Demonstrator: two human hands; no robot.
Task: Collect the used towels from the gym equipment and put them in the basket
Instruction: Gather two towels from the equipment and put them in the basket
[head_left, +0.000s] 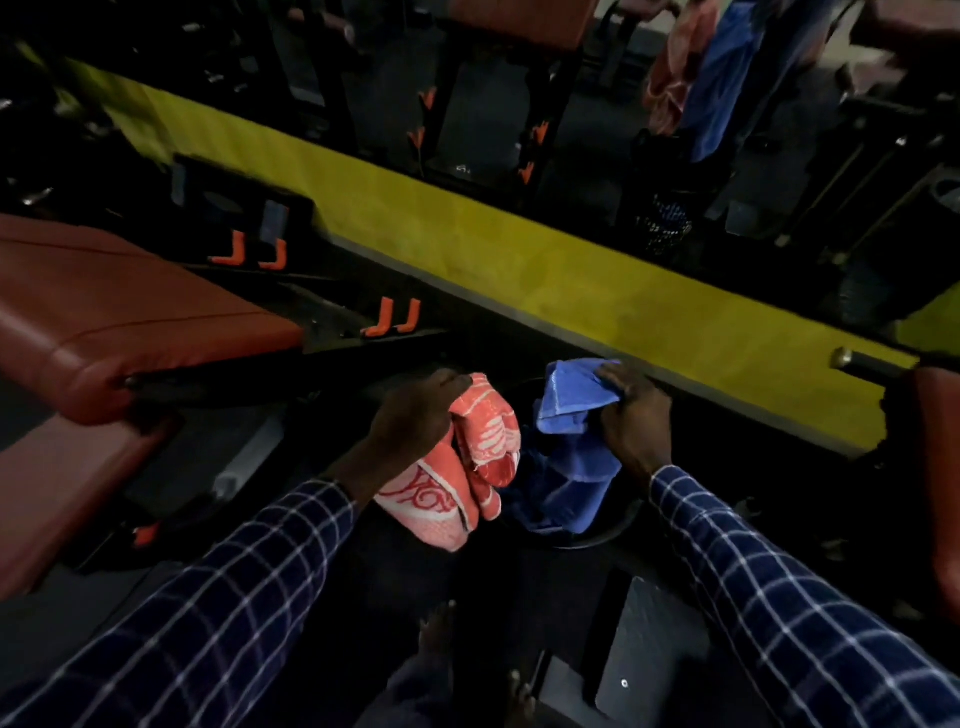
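Towels (519, 467) hide most of basket (618, 530)

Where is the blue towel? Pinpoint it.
In the head view, the blue towel is right of centre, gripped by the right hand, hanging into the dark basket beside the red towel held by the left hand.

dim light | dark floor (249, 452) | yellow band (519, 275) | red bench pad (104, 312)
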